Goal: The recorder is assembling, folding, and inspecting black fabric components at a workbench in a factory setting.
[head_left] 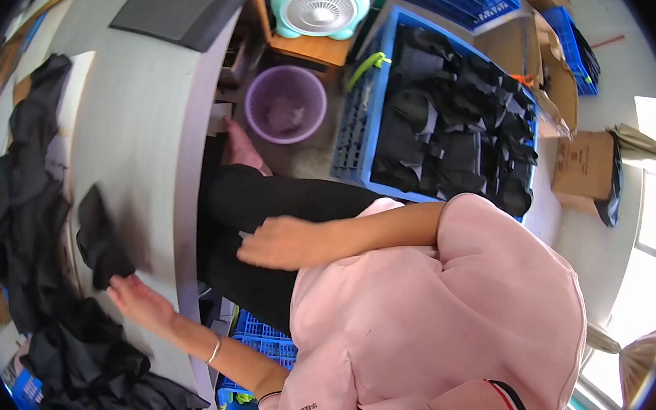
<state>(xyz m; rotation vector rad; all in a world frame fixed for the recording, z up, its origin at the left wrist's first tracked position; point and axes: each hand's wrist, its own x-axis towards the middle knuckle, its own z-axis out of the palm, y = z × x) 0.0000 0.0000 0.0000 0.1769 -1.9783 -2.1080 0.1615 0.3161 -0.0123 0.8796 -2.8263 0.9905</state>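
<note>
My left hand (143,302) reaches over the grey table, its fingertips closed at the lower end of a black fabric piece (99,237). The piece is smeared by motion and lies along the tabletop, pointing away from the hand. Just left of it runs a long heap of black fabric pieces (31,197), which spreads out toward the near end of the table. My right hand (285,243) is above my lap, to the right of the table edge. Its fingers are blurred, and I cannot make out anything in them.
The grey table (129,120) carries a dark flat mat (182,12) at its far end. Beyond my legs are a purple basket (286,104) and a turquoise fan (320,7) on a wooden stool. A blue crate (350,145) full of black pieces stands at right, with cardboard boxes (591,165) beyond.
</note>
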